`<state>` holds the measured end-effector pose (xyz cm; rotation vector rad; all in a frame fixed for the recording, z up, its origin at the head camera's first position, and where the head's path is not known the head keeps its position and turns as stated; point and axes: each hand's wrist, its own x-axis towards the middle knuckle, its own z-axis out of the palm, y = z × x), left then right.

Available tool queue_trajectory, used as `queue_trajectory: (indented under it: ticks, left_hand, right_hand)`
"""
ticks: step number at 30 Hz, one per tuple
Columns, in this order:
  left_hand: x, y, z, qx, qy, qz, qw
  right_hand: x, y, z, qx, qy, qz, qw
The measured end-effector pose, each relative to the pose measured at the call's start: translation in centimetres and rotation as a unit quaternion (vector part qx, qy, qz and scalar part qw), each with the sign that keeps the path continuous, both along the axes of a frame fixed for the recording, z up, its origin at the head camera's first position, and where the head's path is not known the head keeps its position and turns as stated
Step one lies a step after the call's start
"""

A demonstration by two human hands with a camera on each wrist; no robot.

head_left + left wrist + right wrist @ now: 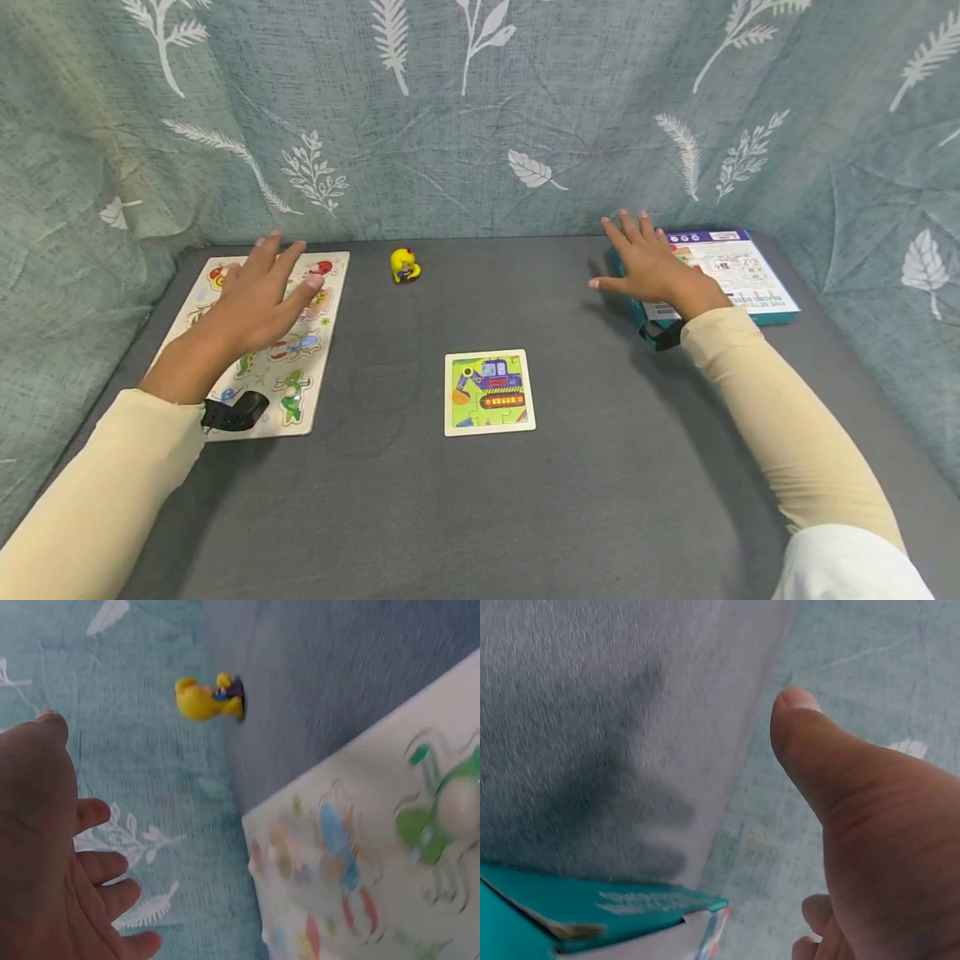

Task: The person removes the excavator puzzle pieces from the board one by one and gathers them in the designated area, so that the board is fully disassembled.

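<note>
Board [266, 379] of insect pieces lay at the table's [450, 508] far left corner, your left hand [258, 304] above it, spread, gripping nothing. Teal box [731, 271] sat towards the far right corner, your right hand [651, 268] over its left side, likewise splayed. Yellow figurine [403, 265] stood near the far edge, digger puzzle [490, 392] well inside all edges.

Rectangular off-white puzzle board [266, 379], fitted with brightly coloured insect-shaped pieces [292, 403], pale round knob [459, 805] on green one; lying flat at far left of dark grey desk [465, 517], longer sides running front to back, slightly slanted. Flat teal-sided box [738, 271], printed white face up, purple band along far edge; lying at far right, well apart from board, left part partly hidden.
</note>
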<state>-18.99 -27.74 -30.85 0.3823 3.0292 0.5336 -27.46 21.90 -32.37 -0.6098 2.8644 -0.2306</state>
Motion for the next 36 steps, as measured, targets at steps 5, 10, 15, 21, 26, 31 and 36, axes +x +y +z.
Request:
queue_trajectory:
  ticks: [5, 10, 15, 21, 26, 31, 36]
  left_hand:
    - [0.9, 1.1, -0.7, 0.03, 0.006, -0.038, 0.9988]
    - [1.6, 2.7, -1.7, 0.053, 0.002, -0.06, 0.9968]
    - [2.8, 4.6, -2.7, 0.05, -0.009, -0.084, 0.9951]
    - [4.8, 6.6, -3.7, 0.05, -0.018, -0.102, 0.9934]
    - [5.6, 7.6, -4.1, 0.041, -0.014, -0.117, 0.9922]
    - [6.0, 8.2, -4.6, 0.031, -0.024, -0.129, 0.9908]
    - [6.4, 8.9, -5.3, 0.047, -0.064, -0.139, 0.9871]
  right_hand:
    - [0.2, -0.3, -0.6, -0.039, -0.019, 0.02, 0.9989]
    - [0.4, -0.7, -1.3, -0.084, -0.036, 0.019, 0.9956]
    - [0.6, -1.6, -1.9, -0.112, -0.05, 0.028, 0.992]
    - [1.1, -2.4, -2.1, -0.136, -0.027, 0.034, 0.9898]
    - [1.8, -3.0, -2.0, -0.151, -0.008, 0.033, 0.9879]
    - [2.4, -4.0, -2.2, -0.178, 0.01, 0.049, 0.9827]
    - [2.7, -4.6, -2.5, -0.196, 0.019, 0.063, 0.9784]
